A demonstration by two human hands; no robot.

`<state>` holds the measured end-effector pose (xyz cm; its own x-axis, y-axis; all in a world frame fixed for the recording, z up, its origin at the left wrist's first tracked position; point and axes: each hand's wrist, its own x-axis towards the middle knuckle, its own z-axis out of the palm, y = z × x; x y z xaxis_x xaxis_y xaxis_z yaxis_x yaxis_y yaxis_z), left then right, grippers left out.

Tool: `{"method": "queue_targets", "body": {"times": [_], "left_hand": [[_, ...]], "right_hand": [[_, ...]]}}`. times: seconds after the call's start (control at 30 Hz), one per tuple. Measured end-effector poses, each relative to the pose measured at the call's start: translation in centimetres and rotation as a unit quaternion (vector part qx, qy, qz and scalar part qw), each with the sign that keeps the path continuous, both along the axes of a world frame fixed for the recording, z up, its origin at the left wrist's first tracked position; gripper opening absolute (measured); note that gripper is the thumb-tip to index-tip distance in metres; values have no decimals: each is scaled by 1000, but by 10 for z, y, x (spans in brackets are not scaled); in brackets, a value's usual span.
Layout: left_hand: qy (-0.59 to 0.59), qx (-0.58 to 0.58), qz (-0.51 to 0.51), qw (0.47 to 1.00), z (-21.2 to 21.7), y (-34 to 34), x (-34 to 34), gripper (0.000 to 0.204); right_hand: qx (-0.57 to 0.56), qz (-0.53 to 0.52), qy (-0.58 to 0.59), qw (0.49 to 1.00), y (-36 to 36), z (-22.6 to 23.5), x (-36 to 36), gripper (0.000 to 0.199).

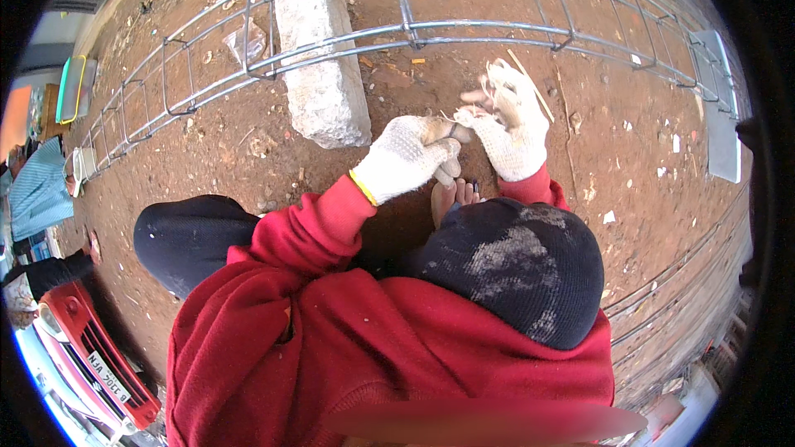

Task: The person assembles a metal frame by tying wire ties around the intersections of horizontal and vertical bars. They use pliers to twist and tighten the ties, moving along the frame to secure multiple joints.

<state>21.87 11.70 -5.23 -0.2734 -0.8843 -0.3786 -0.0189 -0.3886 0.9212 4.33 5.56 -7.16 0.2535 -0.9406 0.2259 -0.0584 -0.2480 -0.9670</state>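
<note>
Wire [458, 116] sits pinched between my two gloved hands, just in front of the stone block [321, 66]. It is thin and pale, and it is hard to see much of it. My left hand [406, 157] is closed on one end. My right hand [513, 128] is closed on the other end, with frayed glove threads sticking up from it. Both hands meet right beside the low end of the block.

What could go wrong: the wire is so small that it may slip out of the thick gloves, I think. Loose glove threads could snag on it too. A sharp end might poke through the knit.

Wire runs side to side, from my left hand to my right hand. Its long way lies about level with the ground, across the foot of the block. I cannot tell which end is the tip.

My knee [513, 269] in dark cloth is below the hands, and my red sleeve [315, 223] comes up to the left glove. Behind the block, a long steel cage [464, 26] of bars lies across the red dirt [240, 141]. It rests on top of the block.
</note>
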Motion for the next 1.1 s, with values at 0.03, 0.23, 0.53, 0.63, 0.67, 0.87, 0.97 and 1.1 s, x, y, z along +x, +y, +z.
{"method": "queue_targets", "body": {"times": [0.03,0.23,0.53,0.63,0.67,0.87,0.97,1.1], "left_hand": [[63,40,12,997,0,0,0,24],[239,87,-20,967,-7,-2,1,34],[420,128,-11,898,-29,-7,3,44],[461,203,-7,864,-31,-11,10,44],[474,239,1,847,-31,-12,11,44],[448,221,70,863,-35,-9,14,39],[445,197,66,871,-39,-7,16,35],[426,174,61,885,-31,4,14,30]], "right_hand": [[4,10,18,1000,-4,0,-1,23],[161,139,-27,977,-23,-1,-15,32],[186,130,-63,972,-12,0,-26,27],[205,86,-103,970,-8,-6,-23,22],[203,76,-84,973,-8,-8,-23,21],[29,3,54,998,-2,-7,-18,24],[67,51,-93,992,2,-5,-14,32],[-42,14,96,994,3,-7,-15,33]]}}
